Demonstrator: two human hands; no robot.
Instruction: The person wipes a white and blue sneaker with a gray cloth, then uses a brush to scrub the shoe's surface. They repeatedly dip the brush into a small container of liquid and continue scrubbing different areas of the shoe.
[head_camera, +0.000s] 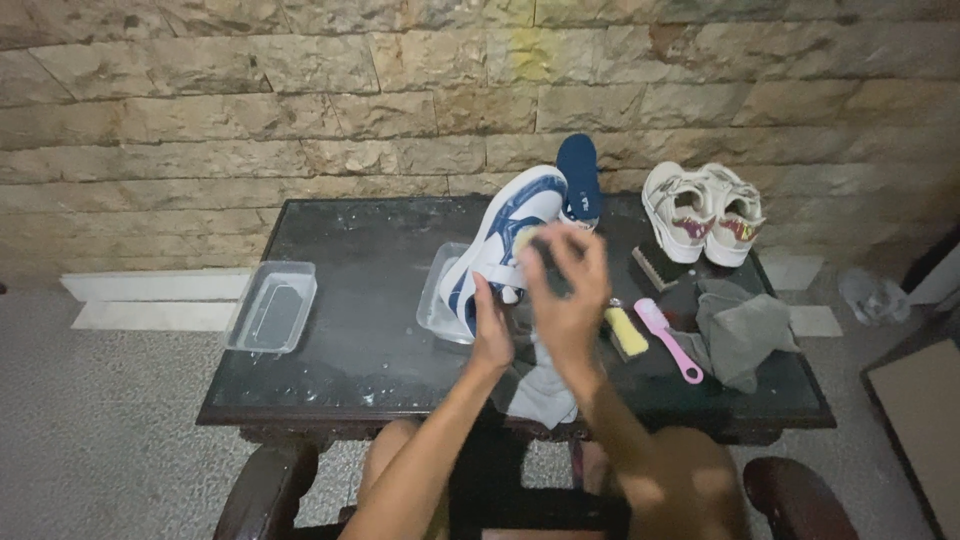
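At the centre of the frame, the left hand (491, 330) grips the heel end of a blue and white sneaker (500, 240), held tilted above a clear tray (437, 300) on the dark worktop (370, 300). The right hand (566, 290), blurred, is closed around a small dark object pressed against the shoe. To the right lie a yellow brush (626, 331), a pink brush (668, 339), a grey cloth (745, 330) and a pair of white sneakers (703, 212). A clear lid (272, 306) sits at the left.
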